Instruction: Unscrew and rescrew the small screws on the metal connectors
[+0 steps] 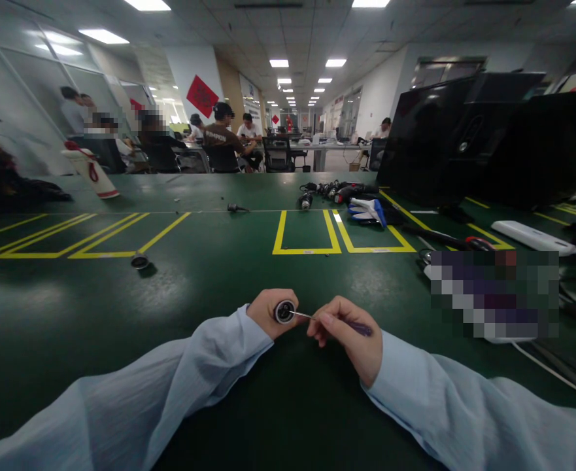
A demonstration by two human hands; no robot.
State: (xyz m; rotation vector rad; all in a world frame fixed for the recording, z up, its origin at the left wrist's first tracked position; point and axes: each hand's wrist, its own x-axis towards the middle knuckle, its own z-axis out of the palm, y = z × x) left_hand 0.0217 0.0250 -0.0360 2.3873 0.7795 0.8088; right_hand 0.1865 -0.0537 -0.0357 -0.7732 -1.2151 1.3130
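Observation:
My left hand (267, 313) is closed around a round cylindrical connector (278, 319) with a pale metal rim, its open end facing me and toward the right. In my right hand (349, 333) is a screwdriver (361, 327) with a dark purple handle and a thin shaft. The shaft points left, and its tip reaches the dark inside of the connector; what it touches there is too small to make out. Both hands are just above the green tabletop (248, 405). Farther left lies a short dark ring-shaped part (140, 261) with a metal rim.
Beyond the hands, yellow tape (307, 251) marks off rectangles. A small dark connector piece (236, 208), cables with plugs (306, 200) and blue-white gloves (369, 212) lie farther back. At left stands a white cup (91, 171); at right are a monitor (427, 134) and a white power strip (535, 238).

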